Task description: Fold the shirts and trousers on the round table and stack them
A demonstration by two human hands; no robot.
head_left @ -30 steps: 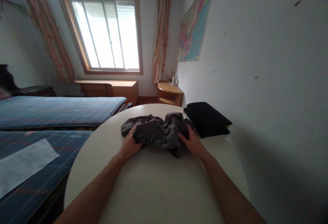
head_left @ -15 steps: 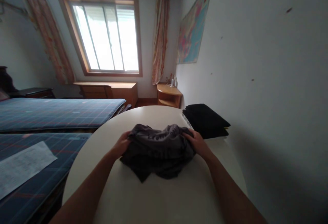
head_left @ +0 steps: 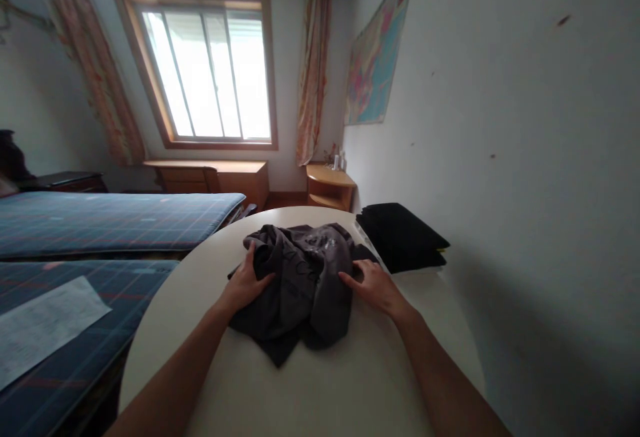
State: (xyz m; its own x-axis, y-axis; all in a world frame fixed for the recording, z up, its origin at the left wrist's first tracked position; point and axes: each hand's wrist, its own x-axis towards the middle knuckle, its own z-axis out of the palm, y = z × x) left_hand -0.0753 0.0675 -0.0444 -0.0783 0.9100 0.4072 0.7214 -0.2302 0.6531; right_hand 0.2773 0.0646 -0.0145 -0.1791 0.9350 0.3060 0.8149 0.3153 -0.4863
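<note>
A crumpled dark grey shirt (head_left: 310, 290) with a printed patch on its upper part lies bunched on the round white table (head_left: 310, 390). On its left side, my left hand (head_left: 247, 285) grips a fold between thumb and fingers; the fingertips are partly hidden by the cloth. My right hand (head_left: 374, 285) is curled on the shirt's right edge, its thumb on the fabric and its fingers just behind. One pointed corner of the shirt hangs toward me on the tabletop.
A stack of folded black cloth (head_left: 403, 234) sits at the table's right edge by the wall. Left of the table are beds with blue plaid mattresses (head_left: 120, 220), one bearing a paper sheet (head_left: 55, 324). A wooden corner shelf (head_left: 330, 177) stands behind.
The shirt has come down flatter and spread toward the back, its print now facing up. Both hands have moved slightly nearer to me, and the right one inward along the cloth.
</note>
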